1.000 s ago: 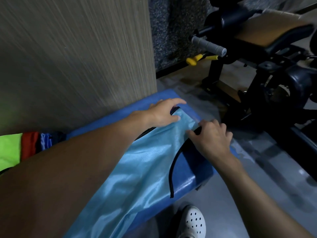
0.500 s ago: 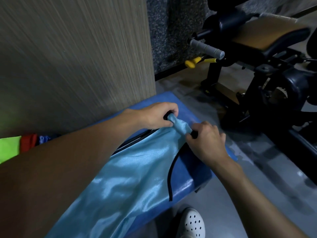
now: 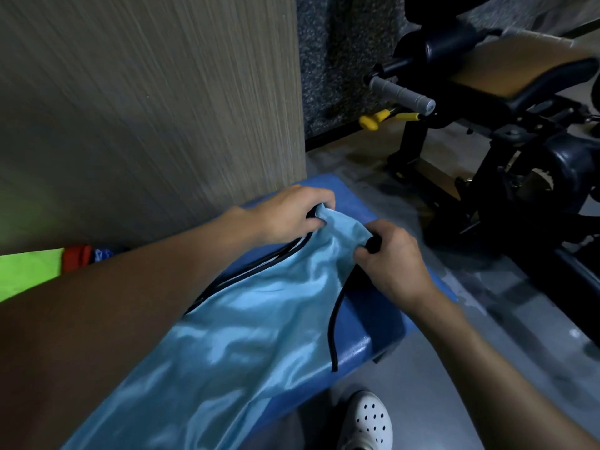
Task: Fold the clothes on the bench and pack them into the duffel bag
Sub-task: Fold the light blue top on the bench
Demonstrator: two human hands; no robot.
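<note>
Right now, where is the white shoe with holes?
The white shoe is at the bottom of the head view, right of centre, on the floor beside the blue bench.

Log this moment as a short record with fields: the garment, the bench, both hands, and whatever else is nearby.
garment: light blue garment, shiny, with black trim
bench: blue bench, with the garment lying along it
hands: left hand grips the garment's far end on the wall side; right hand grips the same end on the floor side
other clothes: green cloth and red cloth at far left
duffel bag: not in view
nearby: exercise machine, white shoe
</note>
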